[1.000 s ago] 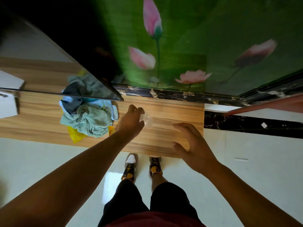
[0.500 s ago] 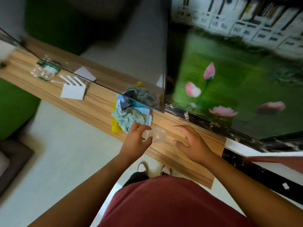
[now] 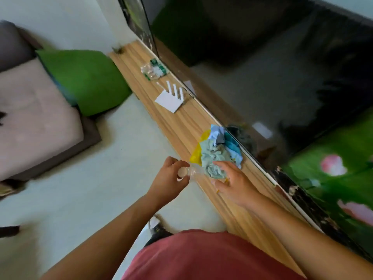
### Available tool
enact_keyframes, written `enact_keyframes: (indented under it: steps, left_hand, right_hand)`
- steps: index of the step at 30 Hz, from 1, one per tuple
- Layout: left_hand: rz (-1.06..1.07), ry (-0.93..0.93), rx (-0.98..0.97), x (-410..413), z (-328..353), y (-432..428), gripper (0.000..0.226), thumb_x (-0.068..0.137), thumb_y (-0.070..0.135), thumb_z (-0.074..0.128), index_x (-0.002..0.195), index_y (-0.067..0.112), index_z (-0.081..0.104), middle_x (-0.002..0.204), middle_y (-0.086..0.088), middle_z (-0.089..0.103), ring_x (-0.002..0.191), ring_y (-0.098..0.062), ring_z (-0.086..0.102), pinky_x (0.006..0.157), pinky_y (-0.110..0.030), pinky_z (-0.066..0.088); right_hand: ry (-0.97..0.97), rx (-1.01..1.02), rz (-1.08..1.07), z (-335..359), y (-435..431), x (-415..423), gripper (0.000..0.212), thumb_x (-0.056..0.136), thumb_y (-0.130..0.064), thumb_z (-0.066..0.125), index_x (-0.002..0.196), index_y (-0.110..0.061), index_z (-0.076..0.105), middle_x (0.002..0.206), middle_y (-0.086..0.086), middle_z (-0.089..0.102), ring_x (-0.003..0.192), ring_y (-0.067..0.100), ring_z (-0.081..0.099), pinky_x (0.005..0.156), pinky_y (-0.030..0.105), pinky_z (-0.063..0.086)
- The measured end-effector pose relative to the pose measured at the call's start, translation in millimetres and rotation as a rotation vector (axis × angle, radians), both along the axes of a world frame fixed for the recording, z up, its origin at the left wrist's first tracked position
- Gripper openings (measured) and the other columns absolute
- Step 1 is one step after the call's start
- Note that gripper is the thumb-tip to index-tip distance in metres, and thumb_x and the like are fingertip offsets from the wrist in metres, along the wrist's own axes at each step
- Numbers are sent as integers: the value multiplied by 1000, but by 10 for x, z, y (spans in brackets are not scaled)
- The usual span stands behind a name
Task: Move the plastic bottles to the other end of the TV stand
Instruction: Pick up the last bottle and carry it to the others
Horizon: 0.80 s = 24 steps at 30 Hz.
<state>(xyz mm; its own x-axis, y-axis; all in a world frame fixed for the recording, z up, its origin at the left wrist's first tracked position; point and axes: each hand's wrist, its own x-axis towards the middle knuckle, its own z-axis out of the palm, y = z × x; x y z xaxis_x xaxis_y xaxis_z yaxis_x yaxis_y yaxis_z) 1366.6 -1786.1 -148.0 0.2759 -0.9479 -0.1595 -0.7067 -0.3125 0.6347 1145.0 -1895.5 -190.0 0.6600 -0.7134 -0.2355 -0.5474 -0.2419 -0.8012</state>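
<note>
Lifted off the surface [image 3: 181, 126], the clear bottle [image 3: 194, 172] is gripped by its cap in the left hand [image 3: 169, 180] beside the cloths [image 3: 218, 156], right hand [image 3: 235, 183] spread empty; carriage to the far end judged begun

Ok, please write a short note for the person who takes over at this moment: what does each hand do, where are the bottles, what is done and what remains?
Left hand: its grip is round the cap end of a clear plastic bottle, held at the front edge of the TV stand.
Right hand: fingers spread at the bottle's other end; the picture is too blurred to tell if it holds on.
Other bottles: a small heap with green labels at the far end, beyond the white router and the cloth pile.
Done: one bottle is lifted.
Left: probably carry it to that heap and set it down.
</note>
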Motion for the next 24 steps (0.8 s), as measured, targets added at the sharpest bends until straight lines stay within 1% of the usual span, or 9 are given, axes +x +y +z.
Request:
enact_keyframes:
  steps: [2, 5, 7, 10, 12, 15, 18, 22, 24]
  left_hand:
    - [35, -1, 18, 321, 46, 143, 34, 86, 25, 69, 120, 23, 63, 109, 3, 48, 81, -10, 59, 78, -15, 47]
    - [85, 15, 22, 835, 81, 335, 33, 88, 29, 67, 120, 26, 62, 111, 7, 47, 81, -2, 57, 72, -4, 41]
    - [109, 20, 32, 1209, 91, 464, 33, 88, 32, 66, 120, 27, 62, 112, 8, 47, 81, 0, 57, 72, -3, 40]
    - [161, 46, 37, 1779, 132, 668, 33, 88, 34, 63, 119, 27, 63, 112, 8, 48, 84, -4, 59, 79, -14, 47]
    - [195, 50, 31, 2161, 148, 788, 33, 88, 34, 61, 119, 27, 63, 112, 8, 48, 86, -6, 60, 83, -20, 50]
    - [241, 53, 36, 2694, 179, 959, 33, 88, 33, 60, 120, 27, 63, 113, 7, 48, 86, -8, 61, 86, -22, 51]
    - [276, 60, 27, 3161, 223, 1065, 32, 88, 33, 60, 120, 27, 64, 113, 7, 48, 87, -8, 61, 86, -23, 52]
    - [318, 85, 23, 3674, 227, 1019, 31, 88, 33, 60, 118, 27, 64, 113, 7, 47, 85, -8, 62, 87, -27, 55]
    - [332, 97, 21, 3908, 203, 918, 30, 88, 33, 60, 118, 27, 65, 113, 7, 47, 84, -9, 63, 87, -29, 55]
  right_hand:
    - [-1, -11, 64, 37, 19, 407, 55, 88, -35, 68, 139, -35, 47, 136, -15, 46, 126, 7, 46, 108, 26, 38]
    - [4, -30, 134, 116, 95, 1023, 56, 90, -35, 67, 141, -32, 47, 138, -12, 46, 128, 5, 45, 110, 25, 35]
    - [13, -42, 165, 134, 168, 1427, 56, 90, -37, 67, 142, -33, 46, 141, -13, 46, 129, 5, 45, 110, 26, 36]
    - [7, -33, 217, 128, 296, 2046, 57, 86, -42, 64, 140, -33, 47, 141, -14, 46, 128, 7, 48, 108, 28, 40]
    - [10, -47, 250, 102, 345, 2504, 56, 87, -39, 66, 139, -33, 48, 139, -13, 47, 128, 7, 49, 109, 28, 39]
    - [-2, -61, 285, 96, 407, 3180, 55, 88, -31, 70, 139, -33, 49, 136, -15, 46, 129, 5, 48, 110, 25, 37]
    - [3, -34, 304, 128, 443, 3684, 54, 90, -35, 68, 139, -38, 47, 137, -19, 44, 129, 1, 44, 110, 27, 36]
    - [32, -1, 320, 135, 317, 4135, 54, 91, -38, 66, 141, -40, 45, 140, -19, 43, 133, 2, 42, 111, 27, 35]
    - [37, -1, 330, 115, 174, 4362, 54, 91, -41, 65, 141, -42, 44, 141, -21, 43, 134, 3, 42, 113, 33, 37]
